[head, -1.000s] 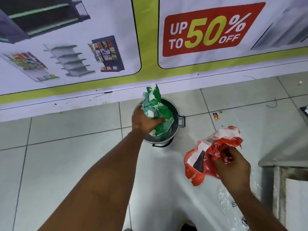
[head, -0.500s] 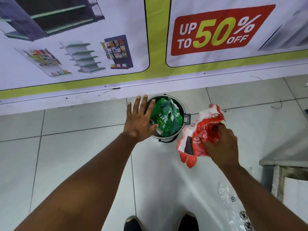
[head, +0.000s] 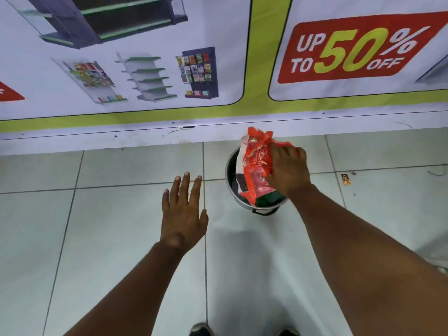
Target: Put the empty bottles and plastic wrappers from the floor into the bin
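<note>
A red badge (head: 358,48) on the wall banner (head: 145,110) reads "UP TO 50% OFF"; the wrapper's print is unreadable.

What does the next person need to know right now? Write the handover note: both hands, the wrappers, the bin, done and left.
Left hand: open, empty, fingers spread, to the left of the bin.
Right hand: shut on the red wrapper, pressing it into the bin's mouth.
Bin: stands on the tiles by the wall; the green wrapper is already inside, under the red one.
Done: green wrapper binned.
Left: release the red wrapper; a small scrap lies on the floor to the right. No bottles in view.
</note>
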Motion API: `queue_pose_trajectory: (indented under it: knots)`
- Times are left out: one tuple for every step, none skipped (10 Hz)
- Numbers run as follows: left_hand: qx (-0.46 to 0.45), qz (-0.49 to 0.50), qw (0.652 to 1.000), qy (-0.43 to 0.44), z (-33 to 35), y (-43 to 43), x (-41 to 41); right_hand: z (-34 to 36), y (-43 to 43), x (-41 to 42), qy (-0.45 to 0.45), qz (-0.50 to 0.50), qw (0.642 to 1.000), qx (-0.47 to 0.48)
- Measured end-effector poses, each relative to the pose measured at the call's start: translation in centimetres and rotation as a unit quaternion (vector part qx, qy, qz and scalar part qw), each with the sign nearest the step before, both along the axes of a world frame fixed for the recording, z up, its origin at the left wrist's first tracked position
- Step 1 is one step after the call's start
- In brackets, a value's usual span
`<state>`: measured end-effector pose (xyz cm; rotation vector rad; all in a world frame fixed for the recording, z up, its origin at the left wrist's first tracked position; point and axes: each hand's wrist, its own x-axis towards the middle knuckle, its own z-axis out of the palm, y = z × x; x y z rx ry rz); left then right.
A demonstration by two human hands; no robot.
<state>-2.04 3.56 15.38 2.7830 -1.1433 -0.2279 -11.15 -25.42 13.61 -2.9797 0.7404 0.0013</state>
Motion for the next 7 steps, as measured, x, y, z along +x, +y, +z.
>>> queue_pose_trajectory:
  knots:
    - [0.004,-0.020,1.000,-0.004,-1.0,-1.1,1.5,-2.0,0.1,1.5,0.061,-0.014,0.998,-0.004]
    - [0.012,-0.050,0.999,-0.018,-1.2,-2.9,3.3,-3.4,0.4,2.3,0.147,-0.019,0.987,0.058]
    - [0.024,-0.071,0.997,-0.023,-0.8,-4.4,4.6,-3.4,0.5,2.3,0.180,-0.003,0.981,0.080]
    - [0.040,-0.086,0.995,-0.026,0.1,-5.1,5.1,-2.1,0.5,1.8,0.168,-0.009,0.982,0.088]
    - [0.054,-0.084,0.995,-0.023,1.5,-5.1,5.1,-0.3,1.2,0.7,0.085,0.011,0.992,0.093]
    - [0.040,-0.086,0.995,-0.029,5.2,-5.7,4.8,4.6,1.6,-0.4,-0.045,0.025,0.995,0.091]
    - [-0.014,-0.112,0.992,-0.051,11.2,-6.9,4.4,11.4,1.8,-1.3,-0.154,0.013,0.984,0.091]
